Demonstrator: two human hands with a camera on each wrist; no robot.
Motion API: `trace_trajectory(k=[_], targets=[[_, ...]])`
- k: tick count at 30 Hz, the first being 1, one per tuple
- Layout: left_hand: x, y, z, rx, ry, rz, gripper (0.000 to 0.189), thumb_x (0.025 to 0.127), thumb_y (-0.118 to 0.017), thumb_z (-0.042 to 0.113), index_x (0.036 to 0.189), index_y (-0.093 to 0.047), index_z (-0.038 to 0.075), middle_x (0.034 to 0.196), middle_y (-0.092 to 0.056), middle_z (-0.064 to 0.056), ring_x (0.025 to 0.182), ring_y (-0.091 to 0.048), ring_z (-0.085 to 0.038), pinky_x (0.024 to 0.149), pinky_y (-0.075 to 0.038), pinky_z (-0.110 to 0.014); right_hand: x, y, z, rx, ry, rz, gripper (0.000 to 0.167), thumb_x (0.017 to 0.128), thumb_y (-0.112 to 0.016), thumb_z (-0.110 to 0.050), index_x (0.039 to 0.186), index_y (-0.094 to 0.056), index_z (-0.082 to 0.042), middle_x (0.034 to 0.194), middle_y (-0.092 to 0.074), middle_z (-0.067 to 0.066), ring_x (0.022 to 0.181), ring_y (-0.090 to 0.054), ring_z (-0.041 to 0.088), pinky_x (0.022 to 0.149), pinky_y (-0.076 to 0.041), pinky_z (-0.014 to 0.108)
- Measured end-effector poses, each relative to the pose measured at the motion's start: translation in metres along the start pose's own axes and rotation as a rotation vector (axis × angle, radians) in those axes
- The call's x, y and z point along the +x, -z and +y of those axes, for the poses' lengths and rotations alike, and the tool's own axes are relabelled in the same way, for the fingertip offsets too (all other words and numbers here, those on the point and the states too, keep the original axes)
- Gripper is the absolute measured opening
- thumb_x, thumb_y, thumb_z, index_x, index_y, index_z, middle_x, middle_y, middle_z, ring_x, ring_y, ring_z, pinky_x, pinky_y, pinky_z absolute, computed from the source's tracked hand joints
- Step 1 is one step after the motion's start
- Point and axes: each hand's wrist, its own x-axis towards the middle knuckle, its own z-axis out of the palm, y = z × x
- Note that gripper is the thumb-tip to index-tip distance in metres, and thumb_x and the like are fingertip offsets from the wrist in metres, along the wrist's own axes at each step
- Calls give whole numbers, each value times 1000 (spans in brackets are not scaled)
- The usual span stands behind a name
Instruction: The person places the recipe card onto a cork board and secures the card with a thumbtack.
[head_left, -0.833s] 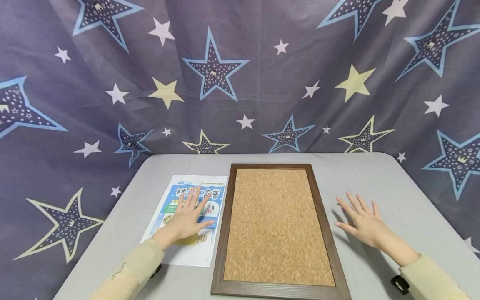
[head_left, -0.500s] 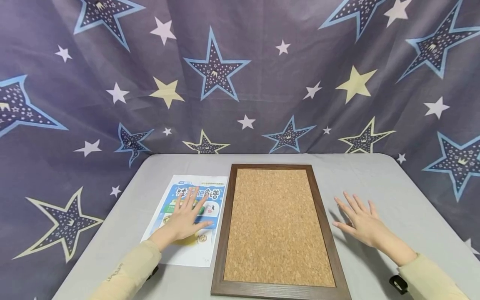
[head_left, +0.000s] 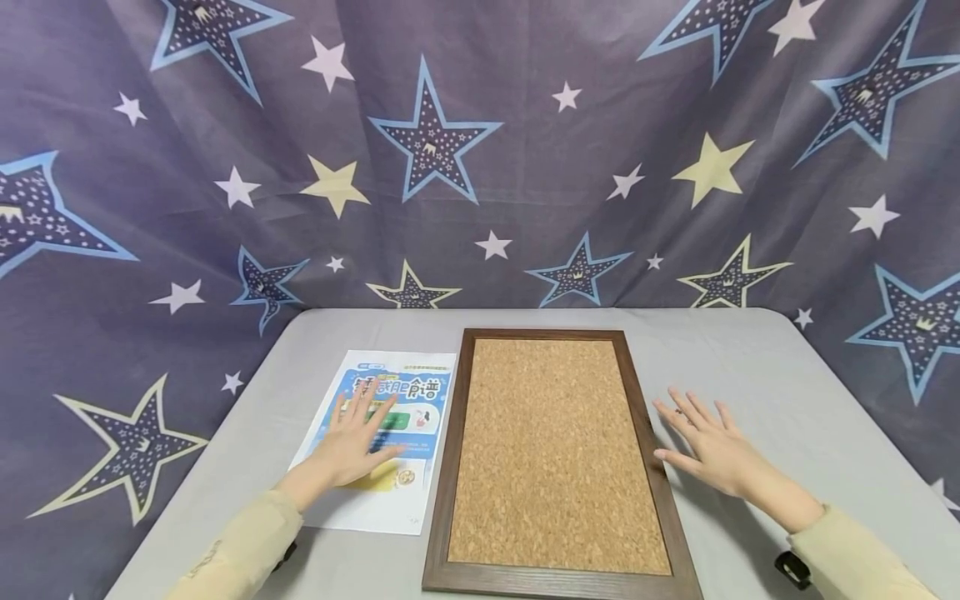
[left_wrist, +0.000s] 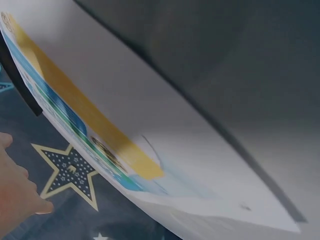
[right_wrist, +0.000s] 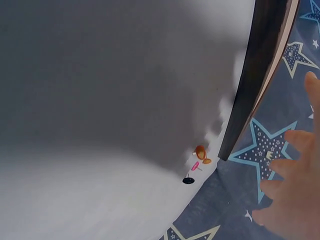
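Note:
A printed sheet [head_left: 382, 512] in blue, yellow and white lies left of a cork board [head_left: 558, 450] with a dark brown frame. Fingers spread, my left hand [head_left: 347, 446] is over the sheet, and part of the print is hidden beneath it. My right hand [head_left: 712, 454] has its fingers apart too, close to the right side of the frame, and grips nothing. The right wrist view shows several small pushpins on the table near that frame edge, among them an amber one [right_wrist: 201, 151], a pink one [right_wrist: 195, 166] and a black one [right_wrist: 188, 180].
Both objects lie on a table with a light grey cloth [head_left: 795, 400]. Behind and beside it hangs a dark curtain [head_left: 517, 150] printed with stars. The sheet's right edge runs close along the frame's left side.
My left hand has shifted left and slightly toward me over the sheet, uncovering more print. My right hand has moved a little left, nearer the frame. Board and sheet stay in place.

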Motion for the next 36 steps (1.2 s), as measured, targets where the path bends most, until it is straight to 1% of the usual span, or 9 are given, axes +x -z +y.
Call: trace_trajectory(k=[5,10,15,23,25,27,31,33,36], targets=[[-6,3,-8,-5,24,-24,79,82,-50,55,141,-24,11,147,5,-17,132,5,-38,102,11,-53,3,-4,-2,3,53,21,65,85,-52,-45,136,-35,-8,143,-22,17,128,-22,38,106,6,45],[-12,6,-14,7,42,-32,79,81,-52,54,141,-24,9,146,5,-18,132,3,-39,102,10,-54,4,-8,-4,33,98,20,64,86,-53,-43,136,-35,-8,143,-23,17,129,-21,36,107,5,38],[-17,7,-19,-5,53,-8,78,81,-53,52,139,-27,7,146,3,-19,132,-1,-40,102,5,-56,6,-11,-7,55,116,7,64,85,-54,-42,136,-36,-8,140,-27,20,125,-26,42,107,6,31],[-24,6,-32,-26,78,12,77,81,-54,51,139,-29,7,146,0,-21,132,1,-39,102,5,-55,7,-14,-9,62,150,7,63,84,-57,-39,134,-38,-6,139,-30,19,123,-30,41,105,8,22],[-26,6,-35,-35,87,12,77,81,-53,52,138,-29,6,145,-2,-22,132,3,-37,102,4,-55,7,-16,-9,64,158,11,62,84,-57,-38,134,-39,-6,139,-31,18,123,-31,39,107,5,25],[-28,5,-38,-38,91,16,77,81,-54,52,138,-30,5,145,-3,-23,133,3,-37,102,2,-56,7,-17,-9,66,155,8,62,84,-57,-38,134,-39,-7,139,-31,17,123,-31,39,108,-3,35],[-32,5,-46,-44,101,18,76,82,-54,49,138,-29,4,144,-5,-26,132,0,-39,102,-2,-57,6,-19,-9,84,144,-4,60,84,-57,-40,133,-41,-9,138,-33,16,123,-31,40,99,-20,55],[-34,5,-50,-41,110,15,75,82,-54,48,138,-30,4,143,-7,-28,131,-3,-41,102,-3,-57,6,-20,-9,92,145,-10,60,84,-57,-40,133,-41,-10,138,-33,16,122,-31,41,96,-23,58],[-37,4,-54,-37,127,10,74,82,-55,47,136,-31,2,142,-9,-30,130,-7,-43,102,-5,-57,7,-21,-8,103,158,-15,59,84,-57,-40,133,-42,-11,138,-34,16,122,-32,40,95,-25,58]])
